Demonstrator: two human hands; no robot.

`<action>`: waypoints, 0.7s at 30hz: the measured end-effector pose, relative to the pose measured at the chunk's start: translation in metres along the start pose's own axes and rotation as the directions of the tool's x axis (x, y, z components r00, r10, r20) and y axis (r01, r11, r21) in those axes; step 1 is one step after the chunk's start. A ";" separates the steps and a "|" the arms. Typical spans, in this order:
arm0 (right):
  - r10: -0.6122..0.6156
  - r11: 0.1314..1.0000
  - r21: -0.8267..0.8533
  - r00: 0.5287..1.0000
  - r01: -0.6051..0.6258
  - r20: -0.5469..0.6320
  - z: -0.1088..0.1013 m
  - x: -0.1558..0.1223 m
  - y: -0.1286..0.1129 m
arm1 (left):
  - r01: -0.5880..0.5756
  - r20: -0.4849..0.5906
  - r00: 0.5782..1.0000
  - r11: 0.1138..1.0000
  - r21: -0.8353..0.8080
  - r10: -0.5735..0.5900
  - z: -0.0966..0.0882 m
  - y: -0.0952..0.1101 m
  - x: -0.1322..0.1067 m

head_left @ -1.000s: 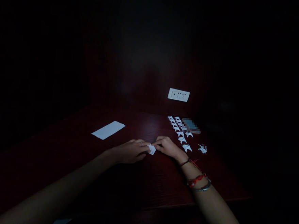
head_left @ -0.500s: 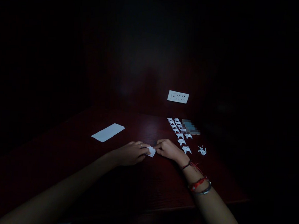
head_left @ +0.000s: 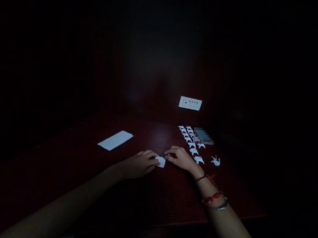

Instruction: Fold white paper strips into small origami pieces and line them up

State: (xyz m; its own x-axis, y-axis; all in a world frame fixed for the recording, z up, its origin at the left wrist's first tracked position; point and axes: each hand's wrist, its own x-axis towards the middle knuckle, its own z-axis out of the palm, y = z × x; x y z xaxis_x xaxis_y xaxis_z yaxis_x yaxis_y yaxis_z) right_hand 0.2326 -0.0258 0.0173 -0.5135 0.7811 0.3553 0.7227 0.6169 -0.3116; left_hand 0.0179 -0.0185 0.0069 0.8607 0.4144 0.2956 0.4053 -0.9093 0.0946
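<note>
A small folded piece of white paper [head_left: 160, 162] lies on the dark red table in front of me. My left hand [head_left: 141, 164] grips its left side between thumb and fingers, hiding part of it. Just beyond the paper's right edge is my right hand [head_left: 180, 157], fingers bent and parted, holding nothing I can see. To its right, several small folded paper pieces [head_left: 192, 145] with pointed ends are laid out in rows.
White paper sheets [head_left: 115, 140] lie at the left of the table [head_left: 90, 165]. Small paper scraps [head_left: 215, 160] sit at the right, near a blurred-out flat bluish object [head_left: 204, 136]. A white socket panel [head_left: 190, 103] is on the back wall. The surroundings are very dark.
My right fingers have come off the paper's right edge and parted a little. More of the folded paper shows. My left hand has stayed on it.
</note>
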 end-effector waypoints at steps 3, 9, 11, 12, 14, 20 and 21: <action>0.027 0.997 0.068 0.998 -0.030 0.048 0.008 0.004 0.001 | -0.012 0.002 1.000 1.000 -0.021 0.012 -0.001 0.001 0.001; 0.200 0.970 0.129 0.978 -0.207 0.064 0.019 0.007 0.004 | 0.111 -0.103 0.989 0.994 0.014 -0.109 0.001 -0.005 0.006; 0.238 0.955 0.167 0.969 -0.247 0.073 0.020 0.008 0.003 | 0.177 -0.158 0.972 0.984 0.009 -0.173 0.003 -0.007 0.008; 0.245 0.948 0.189 0.967 -0.255 0.075 0.020 0.008 0.002 | 0.197 -0.175 0.965 0.980 -0.009 -0.195 0.004 -0.007 0.010; 0.239 0.942 0.226 0.969 -0.246 0.061 0.018 0.008 -0.001 | 0.210 -0.191 0.957 0.976 -0.062 -0.218 0.006 -0.008 0.012; 0.082 0.972 0.230 0.989 -0.051 -0.124 0.008 0.010 -0.016 | 0.187 -0.332 0.914 0.968 -0.166 -0.233 0.000 -0.003 0.017; 0.061 0.975 0.220 0.986 -0.025 -0.157 0.006 0.010 -0.019 | 0.185 -0.353 0.906 0.968 -0.171 -0.235 -0.002 -0.001 0.017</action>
State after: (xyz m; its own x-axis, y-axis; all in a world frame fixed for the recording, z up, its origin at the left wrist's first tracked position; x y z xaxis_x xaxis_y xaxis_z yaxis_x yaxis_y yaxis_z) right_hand 0.2115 -0.0292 0.0213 -0.3892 0.7923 0.4699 0.6162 0.6031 -0.5065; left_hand 0.0316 -0.0102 0.0136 0.5755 0.5756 0.5810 0.4984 -0.8101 0.3089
